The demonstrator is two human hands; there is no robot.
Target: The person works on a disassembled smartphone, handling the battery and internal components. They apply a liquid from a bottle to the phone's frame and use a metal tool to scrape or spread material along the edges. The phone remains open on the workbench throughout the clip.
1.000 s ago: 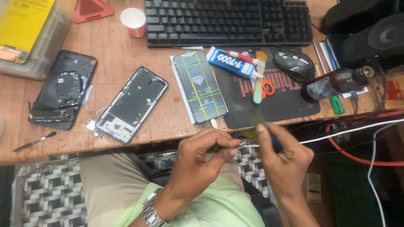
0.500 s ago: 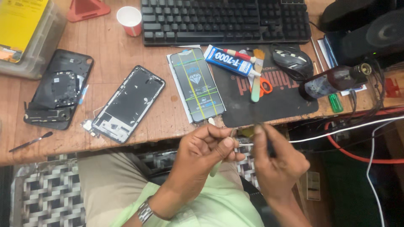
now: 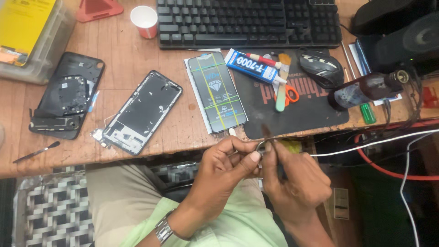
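Low in the centre of the frame I see my left hand (image 3: 219, 167) and right hand (image 3: 295, 183) meeting, the fingers of both pinching a small metal part (image 3: 261, 146). It is just below the table edge (image 3: 183, 148), under the packaged screen protector (image 3: 217, 91).

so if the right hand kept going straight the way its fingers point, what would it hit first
The right hand points up and left at the small metal part pinched with the left hand. Past that, likely the desk edge near the wrapped phone screen, though depth is unclear.
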